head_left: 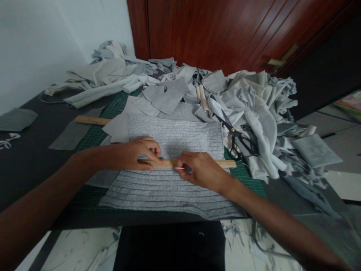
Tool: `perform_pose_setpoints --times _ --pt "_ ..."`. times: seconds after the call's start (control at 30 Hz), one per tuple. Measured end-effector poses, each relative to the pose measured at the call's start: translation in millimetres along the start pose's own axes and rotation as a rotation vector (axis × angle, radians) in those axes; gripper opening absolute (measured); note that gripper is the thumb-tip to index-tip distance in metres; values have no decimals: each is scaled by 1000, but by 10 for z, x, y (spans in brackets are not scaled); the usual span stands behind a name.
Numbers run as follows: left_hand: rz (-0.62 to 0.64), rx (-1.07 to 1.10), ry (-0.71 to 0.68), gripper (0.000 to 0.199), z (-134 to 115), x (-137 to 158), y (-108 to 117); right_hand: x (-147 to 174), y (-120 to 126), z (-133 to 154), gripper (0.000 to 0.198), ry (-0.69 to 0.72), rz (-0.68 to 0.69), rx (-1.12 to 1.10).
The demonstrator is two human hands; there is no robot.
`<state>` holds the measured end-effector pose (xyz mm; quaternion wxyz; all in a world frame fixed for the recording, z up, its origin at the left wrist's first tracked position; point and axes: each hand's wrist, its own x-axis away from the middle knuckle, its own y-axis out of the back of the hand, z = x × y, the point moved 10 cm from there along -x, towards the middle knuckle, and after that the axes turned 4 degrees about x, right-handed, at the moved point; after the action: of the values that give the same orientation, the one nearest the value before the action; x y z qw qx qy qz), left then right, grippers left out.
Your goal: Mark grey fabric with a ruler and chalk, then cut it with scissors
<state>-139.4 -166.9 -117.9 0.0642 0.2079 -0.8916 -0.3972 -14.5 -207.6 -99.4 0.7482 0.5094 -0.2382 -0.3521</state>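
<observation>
Grey striped cloth (175,184), likely soft: I'd grip six-o'clock edge; left hand (138,154), thumb apart, presses tan wooden ruler (168,163); right hand (200,168) pinches pink stick (179,168).

Left arm (56,192) enters from lower left; left hand (142,152) left of frame centre, fingers bent. Right arm (270,216) enters from lower right; right hand (200,169) near centre, fingers curled inward.

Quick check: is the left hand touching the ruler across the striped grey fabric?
Touching. In the head view, the left hand has its fingers down on the wooden ruler, with no gap visible.
</observation>
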Motion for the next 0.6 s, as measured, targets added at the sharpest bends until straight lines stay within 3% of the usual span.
perform_pose_setpoints --times 0.27,0.43,0.6 --pt "29 21 -21 11 10 38 -12 -260 -197 258 9 92 -4 -134" --pt "98 1 26 17 91 115 -53 -314 -242 281 9 79 -64 -146" --pt "66 -40 30 23 138 139 -54 -267 -244 247 10 77 -122 -197"
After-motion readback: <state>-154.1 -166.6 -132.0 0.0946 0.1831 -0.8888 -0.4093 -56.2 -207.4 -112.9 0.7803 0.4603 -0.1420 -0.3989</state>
